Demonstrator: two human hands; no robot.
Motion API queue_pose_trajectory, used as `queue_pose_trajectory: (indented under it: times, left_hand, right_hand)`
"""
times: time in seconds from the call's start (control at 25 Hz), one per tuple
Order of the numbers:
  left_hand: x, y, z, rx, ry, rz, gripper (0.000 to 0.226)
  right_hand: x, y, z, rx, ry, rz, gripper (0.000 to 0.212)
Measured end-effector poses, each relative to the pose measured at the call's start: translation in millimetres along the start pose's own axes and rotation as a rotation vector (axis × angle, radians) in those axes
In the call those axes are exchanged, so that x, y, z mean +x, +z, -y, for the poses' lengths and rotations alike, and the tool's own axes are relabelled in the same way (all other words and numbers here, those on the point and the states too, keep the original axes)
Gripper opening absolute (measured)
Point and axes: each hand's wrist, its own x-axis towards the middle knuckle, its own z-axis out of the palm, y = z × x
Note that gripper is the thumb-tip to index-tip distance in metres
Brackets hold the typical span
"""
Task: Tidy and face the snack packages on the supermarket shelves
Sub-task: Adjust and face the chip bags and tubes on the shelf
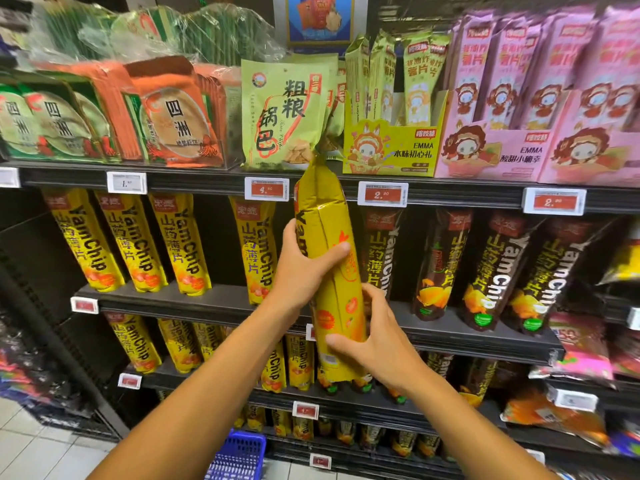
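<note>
Yellow bags (178, 244) and dark bags (493, 271) all said "YamChip". Yellow display box (391, 150) and pink box (491, 154) read "EMMA". Red price tags (266, 189) showed 4.90, others (382, 194) 2.90.

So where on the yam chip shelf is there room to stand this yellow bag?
The gap behind the held yellow YamChip bag, between the fourth yellow bag and the first dark YamChip bag, looks open. Another bare patch lies between the third yellow bag and the fourth. The dark bags to the right are crowded.
</note>
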Motion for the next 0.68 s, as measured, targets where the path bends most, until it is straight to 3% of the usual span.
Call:
queue_pose_trajectory:
  times: [0.12, 0.28, 0.44, 0.56, 0.68]
  left_hand:
    - [8, -15, -4, -0.1, -0.005, 0.168, 0.099]
    - [12, -21, -7, -0.339, 0.004, 0.355, 0.081]
    - [9, -22, -6, -0.497, -0.05, 0.404, 0.083]
    - [8, -19, -8, -0.472, -0.067, 0.364, 0.086]
    - [7, -11, -13, -0.289, -0.044, 0.318, 0.086]
  right_hand:
    - [1, -11, -6, 0.199, 0.031, 0.111, 0.078]
    - [5, -19, -16, 0.491, 0.075, 0.242, 0.098]
    - [1, -29, -18, 0.525, 0.083, 0.384, 0.088]
    - [-3, -28, -16, 0.473, 0.096, 0.313, 0.094]
    - [-4, -18, -16, 0.371, 0.1, 0.175, 0.105]
